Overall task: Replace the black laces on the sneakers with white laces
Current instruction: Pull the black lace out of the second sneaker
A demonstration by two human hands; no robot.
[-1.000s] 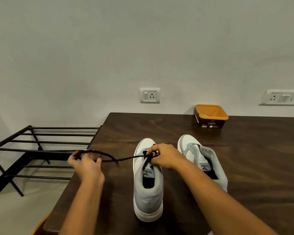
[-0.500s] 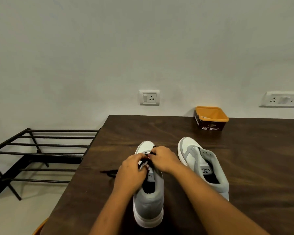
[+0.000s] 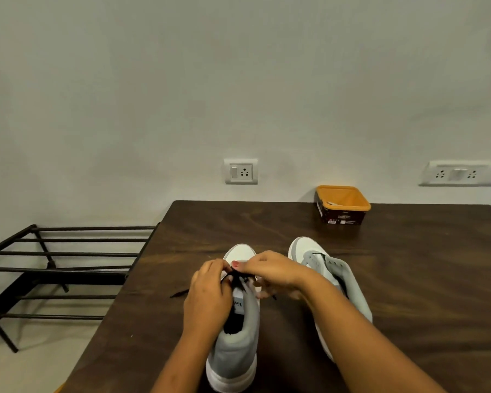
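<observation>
While left hand [image 3: 207, 296] and right hand [image 3: 270, 272] grips are both clamped on the black lace [image 3: 239, 276] over the front eyelets of the near sneaker [image 3: 234, 353] on the counter [image 3: 408, 279], best draw each crossing out evenly, keeping it pinned

Pale wall [image 3: 238, 80], two sockets [image 3: 241, 171] — dark wooden table [image 3: 423, 265], black rack [image 3: 68, 268]

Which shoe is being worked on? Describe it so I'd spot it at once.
On the dark wooden table stand two grey-and-white sneakers. It is the left sneaker, nearer the table's left edge. Unlike the right sneaker, it has the left hand and right hand pinching a black lace over its tongue.
</observation>
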